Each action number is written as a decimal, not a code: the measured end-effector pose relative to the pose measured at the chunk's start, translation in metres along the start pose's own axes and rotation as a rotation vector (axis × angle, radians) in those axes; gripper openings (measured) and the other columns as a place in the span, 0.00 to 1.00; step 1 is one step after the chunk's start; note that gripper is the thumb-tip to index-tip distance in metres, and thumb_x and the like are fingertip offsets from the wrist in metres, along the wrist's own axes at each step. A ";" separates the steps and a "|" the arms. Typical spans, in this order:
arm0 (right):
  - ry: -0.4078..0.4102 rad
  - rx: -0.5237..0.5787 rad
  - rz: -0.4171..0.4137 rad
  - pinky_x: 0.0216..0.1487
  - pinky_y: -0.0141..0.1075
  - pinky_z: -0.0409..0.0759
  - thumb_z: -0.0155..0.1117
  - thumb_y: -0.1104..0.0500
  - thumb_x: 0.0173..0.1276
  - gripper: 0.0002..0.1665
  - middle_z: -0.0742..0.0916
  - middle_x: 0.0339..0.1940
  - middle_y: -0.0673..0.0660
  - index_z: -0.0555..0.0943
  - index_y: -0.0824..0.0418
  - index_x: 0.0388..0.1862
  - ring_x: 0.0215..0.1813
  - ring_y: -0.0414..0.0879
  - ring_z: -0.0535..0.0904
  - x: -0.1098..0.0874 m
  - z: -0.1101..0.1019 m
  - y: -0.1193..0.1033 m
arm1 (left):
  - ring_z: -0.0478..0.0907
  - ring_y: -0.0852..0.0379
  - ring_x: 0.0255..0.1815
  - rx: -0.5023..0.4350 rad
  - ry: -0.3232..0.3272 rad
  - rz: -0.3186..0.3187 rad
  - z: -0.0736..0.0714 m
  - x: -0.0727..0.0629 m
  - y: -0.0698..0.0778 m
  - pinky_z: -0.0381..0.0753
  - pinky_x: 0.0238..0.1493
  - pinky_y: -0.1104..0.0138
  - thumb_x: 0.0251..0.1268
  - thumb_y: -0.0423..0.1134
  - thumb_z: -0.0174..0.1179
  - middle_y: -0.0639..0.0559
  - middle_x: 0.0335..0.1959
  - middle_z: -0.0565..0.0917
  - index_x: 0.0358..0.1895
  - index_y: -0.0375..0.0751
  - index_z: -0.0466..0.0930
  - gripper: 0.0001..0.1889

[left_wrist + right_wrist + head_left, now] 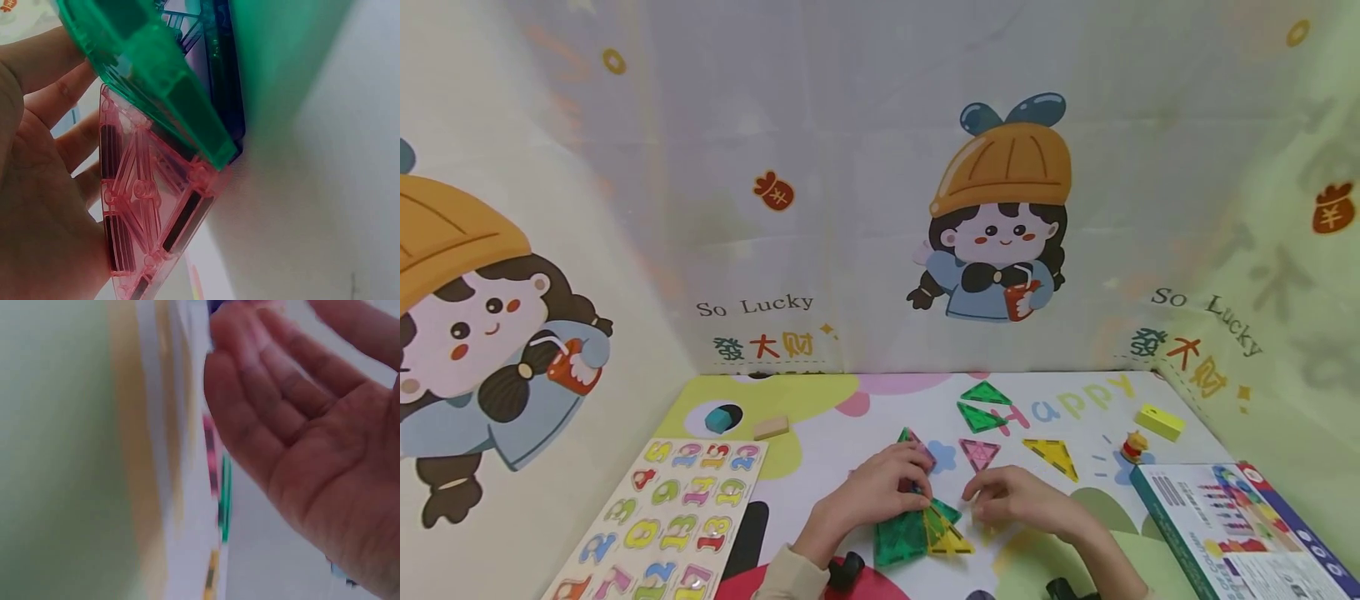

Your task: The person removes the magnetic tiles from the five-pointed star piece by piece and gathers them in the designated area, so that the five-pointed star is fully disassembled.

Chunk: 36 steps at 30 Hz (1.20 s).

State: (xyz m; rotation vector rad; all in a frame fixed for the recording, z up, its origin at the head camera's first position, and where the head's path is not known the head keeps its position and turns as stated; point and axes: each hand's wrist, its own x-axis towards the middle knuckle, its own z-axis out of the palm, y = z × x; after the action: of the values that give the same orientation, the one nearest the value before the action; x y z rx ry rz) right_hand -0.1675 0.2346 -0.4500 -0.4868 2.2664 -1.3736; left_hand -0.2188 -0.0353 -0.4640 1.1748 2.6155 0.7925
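Observation:
Front and centre in the head view stands a small build of magnetic tiles, with a green tile [898, 537], a yellow triangle [946, 535] and a pink tile [147, 200]. My left hand [880, 482] holds this build from its left side, fingers bent over the upper part. Seen from the left wrist, its fingers pass behind the pink tile and beside a slanted green tile [150, 81]; a dark blue tile [222, 75] is farther in. Just right of the build hovers my right hand [1017, 500], fingers loosely bent around nothing.
Beyond the hands lie a pink triangle [979, 454], a yellow triangle tile [1060, 457] and two green triangles [981, 418]. A number board [617, 533] is at left, a box [1240, 533] at right. Farther back are a small figure [1134, 447], a yellow block [1159, 422] and two blocks [771, 427].

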 end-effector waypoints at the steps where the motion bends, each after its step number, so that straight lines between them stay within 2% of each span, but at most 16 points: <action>1: -0.034 0.019 -0.009 0.37 0.33 0.80 0.62 0.56 0.70 0.15 0.88 0.36 0.56 0.83 0.64 0.50 0.36 0.44 0.82 0.000 0.005 -0.002 | 0.63 0.55 0.75 0.001 0.002 0.002 0.000 0.000 0.000 0.64 0.74 0.48 0.65 0.52 0.65 0.60 0.63 0.79 0.36 0.64 0.87 0.03; 5: -0.088 0.034 -0.013 0.33 0.30 0.79 0.65 0.56 0.68 0.12 0.87 0.31 0.50 0.85 0.62 0.44 0.31 0.38 0.81 0.003 0.025 -0.008 | 0.63 0.55 0.75 -0.005 0.003 0.002 -0.001 0.000 0.001 0.64 0.74 0.47 0.65 0.51 0.65 0.59 0.62 0.79 0.36 0.63 0.87 0.03; 11: -0.044 0.003 -0.001 0.26 0.27 0.73 0.69 0.58 0.63 0.07 0.82 0.23 0.48 0.84 0.62 0.34 0.25 0.36 0.75 0.008 0.040 -0.013 | 0.64 0.56 0.75 -0.006 0.003 0.010 -0.001 0.000 -0.001 0.65 0.74 0.48 0.65 0.51 0.65 0.59 0.62 0.80 0.36 0.63 0.87 0.03; 18: -0.003 -0.041 0.022 0.23 0.27 0.68 0.70 0.61 0.61 0.06 0.79 0.22 0.47 0.83 0.63 0.32 0.24 0.37 0.71 0.010 0.041 -0.014 | 0.65 0.56 0.74 0.007 0.002 0.013 -0.001 0.000 -0.002 0.66 0.73 0.48 0.65 0.51 0.65 0.60 0.62 0.80 0.37 0.65 0.87 0.02; 36: 0.021 -0.074 -0.022 0.25 0.26 0.68 0.69 0.65 0.59 0.04 0.77 0.22 0.46 0.81 0.61 0.30 0.25 0.34 0.71 0.012 0.041 -0.005 | 0.61 0.58 0.77 -0.020 -0.030 -0.022 -0.003 -0.001 -0.002 0.63 0.74 0.44 0.65 0.54 0.64 0.63 0.63 0.79 0.37 0.67 0.86 0.03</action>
State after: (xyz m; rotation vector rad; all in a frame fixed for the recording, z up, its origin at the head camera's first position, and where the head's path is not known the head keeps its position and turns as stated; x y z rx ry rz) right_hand -0.1554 0.1964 -0.4646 -0.5257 2.3423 -1.3143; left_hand -0.2206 -0.0381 -0.4623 1.1412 2.5860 0.7884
